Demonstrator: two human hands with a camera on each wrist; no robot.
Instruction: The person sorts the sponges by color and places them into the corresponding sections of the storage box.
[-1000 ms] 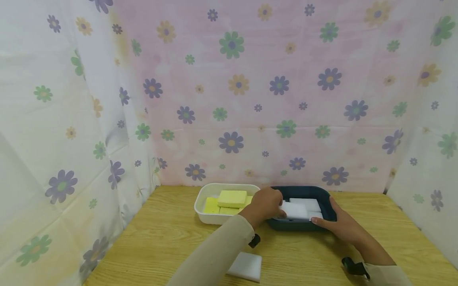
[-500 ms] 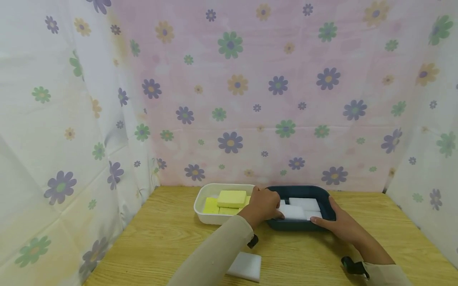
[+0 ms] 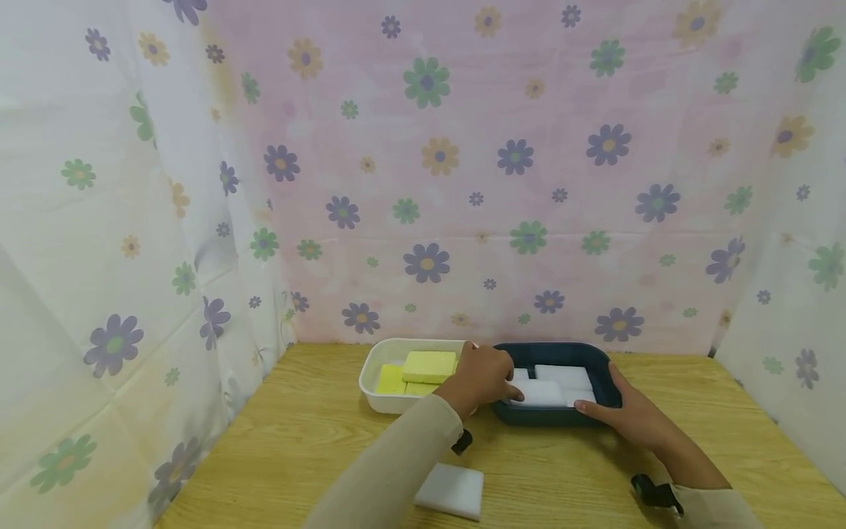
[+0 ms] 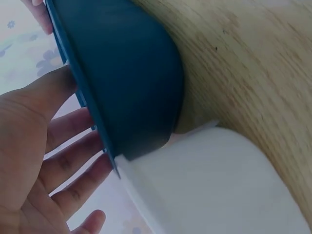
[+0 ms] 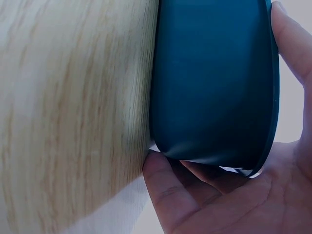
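Observation:
A dark teal tray (image 3: pixel 542 417) on the table holds several white sponge blocks (image 3: pixel 538 391). My left hand (image 3: pixel 482 378) reaches over its left end, thumb near the front rim and beside the nearest white block. In the left wrist view its fingers (image 4: pixel 73 163) hang loosely behind the tray rim, holding no visible block. My right hand (image 3: pixel 634 415) grips the tray's right end; its thumb lies over the front rim and, in the right wrist view, the fingers (image 5: pixel 168 190) wrap the end wall.
A white tray (image 3: pixel 383 402) with several yellow sponge blocks (image 3: pixel 429 366) stands against the teal tray's left end, partly behind my left hand. One loose white sponge block (image 3: pixel 452 491) lies on the wooden table (image 3: pixel 284 455) near the front. A flowered curtain (image 3: pixel 476 220) hangs behind.
My left hand has eased slightly left, off the white block at the tray's front left, which now lies lower among the others. The right hand keeps its place on the tray.

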